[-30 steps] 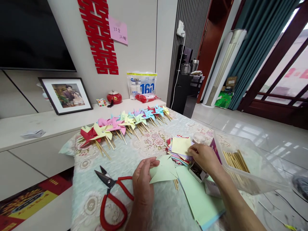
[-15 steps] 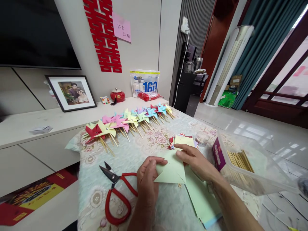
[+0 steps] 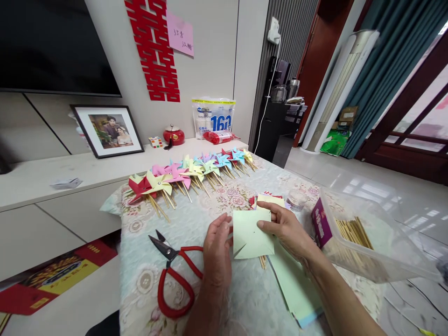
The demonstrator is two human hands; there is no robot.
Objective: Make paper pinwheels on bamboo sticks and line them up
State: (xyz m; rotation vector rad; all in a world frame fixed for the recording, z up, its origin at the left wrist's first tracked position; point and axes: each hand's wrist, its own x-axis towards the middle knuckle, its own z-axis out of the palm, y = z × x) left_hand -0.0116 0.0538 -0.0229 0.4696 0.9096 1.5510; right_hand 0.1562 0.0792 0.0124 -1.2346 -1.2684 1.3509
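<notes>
Two hands hold one pale green paper square (image 3: pixel 252 233) just above the desk (image 3: pixel 210 212), which wears a floral cloth. Left hand (image 3: pixel 217 249) pinches the square's left edge between thumb and fingers; right hand (image 3: pixel 285 228) grips its upper right corner. Red-handled scissors (image 3: pixel 174 275) lie just left of the left hand, blades parted. Behind the square sits a stack of coloured paper squares (image 3: pixel 269 200), and a row of finished pinwheels (image 3: pixel 191 173) runs along the far edge. A clear box of wooden sticks (image 3: pixel 353 233) stands near the right forearm.
</notes>
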